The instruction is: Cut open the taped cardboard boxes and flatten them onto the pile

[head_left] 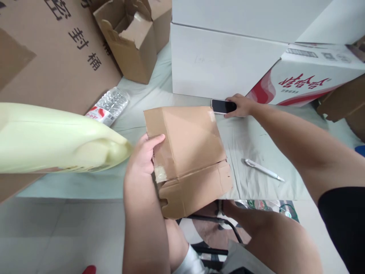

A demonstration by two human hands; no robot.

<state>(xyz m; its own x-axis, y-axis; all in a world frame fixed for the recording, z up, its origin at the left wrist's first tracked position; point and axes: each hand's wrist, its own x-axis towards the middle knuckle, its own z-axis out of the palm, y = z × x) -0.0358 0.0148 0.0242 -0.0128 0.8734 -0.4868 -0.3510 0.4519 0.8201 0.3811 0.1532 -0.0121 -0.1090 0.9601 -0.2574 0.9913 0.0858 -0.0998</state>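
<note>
A small brown cardboard box point(188, 152) with tape on its flaps lies on the pale sheet in front of me. My left hand point(144, 154) grips its left edge, thumb over the top. My right hand point(241, 105) is stretched out to the far side, fingers curled over a black phone point(223, 106) that lies flat on the sheet beside the big white box. A white pen-like tool point(264, 169) lies on the sheet to the right of the cardboard box, untouched.
A pale yellow plastic jug point(57, 140) looms at the left. A plastic water bottle point(110, 105) lies behind it. Large brown cartons point(57, 57), an open small carton point(134, 38), a white box point(222, 61) and a red-and-white box point(308, 76) ring the sheet. My knees are below.
</note>
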